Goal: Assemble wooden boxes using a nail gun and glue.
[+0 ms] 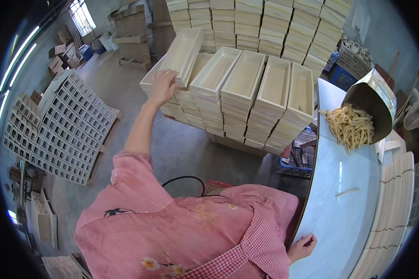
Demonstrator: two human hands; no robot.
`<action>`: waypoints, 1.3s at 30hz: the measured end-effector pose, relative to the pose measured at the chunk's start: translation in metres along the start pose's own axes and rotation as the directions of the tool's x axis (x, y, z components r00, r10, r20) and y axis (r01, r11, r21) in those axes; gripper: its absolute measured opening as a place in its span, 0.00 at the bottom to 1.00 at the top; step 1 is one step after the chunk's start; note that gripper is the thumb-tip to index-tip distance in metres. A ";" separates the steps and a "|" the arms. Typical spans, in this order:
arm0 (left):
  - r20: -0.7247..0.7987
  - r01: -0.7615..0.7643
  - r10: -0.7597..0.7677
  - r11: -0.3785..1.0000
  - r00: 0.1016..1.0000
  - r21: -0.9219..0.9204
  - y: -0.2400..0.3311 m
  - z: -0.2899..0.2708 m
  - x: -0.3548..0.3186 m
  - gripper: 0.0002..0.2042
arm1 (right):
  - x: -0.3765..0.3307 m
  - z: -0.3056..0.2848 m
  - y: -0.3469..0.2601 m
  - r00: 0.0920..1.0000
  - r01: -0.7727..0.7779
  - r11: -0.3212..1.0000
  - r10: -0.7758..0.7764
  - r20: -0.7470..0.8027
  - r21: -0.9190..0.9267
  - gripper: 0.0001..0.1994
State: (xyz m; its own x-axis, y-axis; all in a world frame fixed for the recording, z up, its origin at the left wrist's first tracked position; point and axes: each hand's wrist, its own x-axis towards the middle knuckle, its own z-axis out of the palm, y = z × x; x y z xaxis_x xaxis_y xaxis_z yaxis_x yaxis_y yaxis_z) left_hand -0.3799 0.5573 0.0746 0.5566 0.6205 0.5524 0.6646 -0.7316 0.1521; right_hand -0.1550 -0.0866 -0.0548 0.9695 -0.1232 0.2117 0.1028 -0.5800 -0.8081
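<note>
My left hand (164,86) is closed on the near end of a shallow, rectangular wooden box (185,50), pale and open-topped. It sits tilted over the left end of a row of stacked boxes of the same kind (243,74). Along the near edge of a pale blue table (354,209), at my lower right, rests my right hand (303,246). Its fingers are curled in, and nothing shows between them. A thin, pale strip (347,191) lies on the table beyond that hand.
On the table's far part, a heap of pale strips (350,125) spills from a scoop-shaped container (375,104). Taller box stacks (260,23) rise behind the row. Bundled wooden slats (393,204) line the table's right side. A pallet of stacked frames (72,130) stands left; a blue crate (295,165) sits below.
</note>
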 end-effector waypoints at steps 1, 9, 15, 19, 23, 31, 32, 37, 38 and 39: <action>0.023 -0.033 0.034 0.998 0.999 -0.056 -0.007 0.008 -0.001 0.18 | -0.002 -0.002 0.001 1.000 -0.004 1.000 0.003 -0.012 -0.008 0.11; 0.192 0.015 0.004 0.995 0.981 -0.098 -0.119 0.078 -0.006 0.25 | 0.004 0.007 0.000 0.984 0.173 0.983 -0.174 -0.022 -0.055 0.10; 0.136 -0.242 0.258 0.962 0.956 -0.125 -0.147 0.101 0.022 0.26 | 0.001 0.004 -0.008 0.989 0.086 0.996 -0.089 -0.115 -0.031 0.06; -0.173 -0.307 0.309 0.951 0.935 0.041 -0.062 0.060 0.032 0.23 | -0.003 0.005 -0.006 0.990 0.042 0.999 -0.037 -0.133 0.032 0.06; -0.124 -0.371 0.354 0.810 0.927 -0.455 0.177 0.019 0.013 0.11 | -0.001 -0.008 -0.004 0.986 0.028 0.998 -0.017 -0.167 0.062 0.06; 0.200 -0.365 0.826 0.432 0.527 -0.824 0.556 0.144 -0.094 0.12 | -0.017 -0.021 -0.010 0.994 0.010 0.991 0.005 -0.112 0.137 0.07; -0.006 -0.491 0.850 0.298 0.527 -0.819 0.582 0.165 -0.093 0.14 | -0.022 -0.036 -0.014 0.995 -0.034 0.991 0.046 -0.089 0.128 0.08; 0.288 -0.534 0.870 0.477 0.401 -0.698 0.658 0.231 -0.078 0.17 | -0.036 -0.153 0.054 0.851 -0.184 0.955 0.036 -0.524 -0.234 0.14; 0.395 -0.413 0.841 0.529 0.368 -0.741 0.664 0.243 -0.073 0.15 | -0.047 -0.192 0.076 0.780 -0.303 0.895 0.035 -0.625 -0.328 0.14; 0.275 -0.461 0.871 0.455 0.406 -0.761 0.664 0.249 -0.074 0.11 | -0.058 -0.232 0.091 0.728 -0.431 0.775 -0.004 -0.686 -0.463 0.14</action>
State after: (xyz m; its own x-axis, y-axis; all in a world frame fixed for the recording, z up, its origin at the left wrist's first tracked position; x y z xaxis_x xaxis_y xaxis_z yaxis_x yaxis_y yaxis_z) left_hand 0.1447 0.0960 -0.0689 0.9423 -0.3080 0.1310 -0.3337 -0.8345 0.4385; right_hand -0.2535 -0.3191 -0.0135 0.5526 -0.6395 0.5345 -0.4415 -0.7686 -0.4631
